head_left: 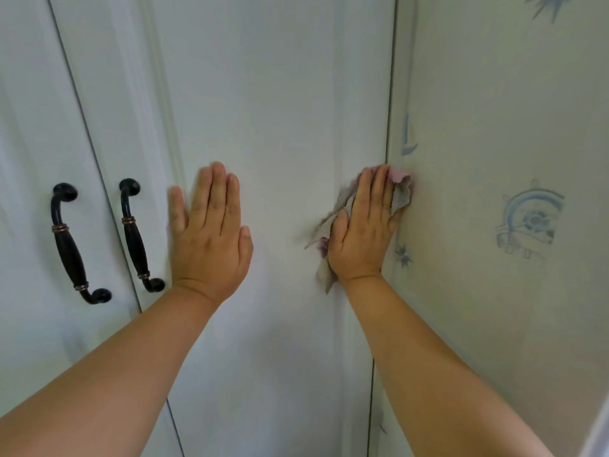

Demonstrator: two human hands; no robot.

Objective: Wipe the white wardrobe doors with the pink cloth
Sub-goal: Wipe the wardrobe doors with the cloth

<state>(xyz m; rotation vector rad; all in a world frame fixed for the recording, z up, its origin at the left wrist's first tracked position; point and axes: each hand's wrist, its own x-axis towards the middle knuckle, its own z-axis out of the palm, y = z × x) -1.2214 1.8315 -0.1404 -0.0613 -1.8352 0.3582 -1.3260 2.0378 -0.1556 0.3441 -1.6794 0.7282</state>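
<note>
Pink cloth (400,196) pressed to white door (280,110) by flat right hand (364,225); left hand (211,232) flat, fingers straight.

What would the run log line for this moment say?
wiping | right hand presses pink cloth flat on right wardrobe door, by wall edge | left hand flat on same door | handles untouched

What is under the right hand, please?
Under the right hand lies the pink cloth, pressed flat against the white wardrobe door. Its edges stick out around the hand; its middle is covered.
</note>
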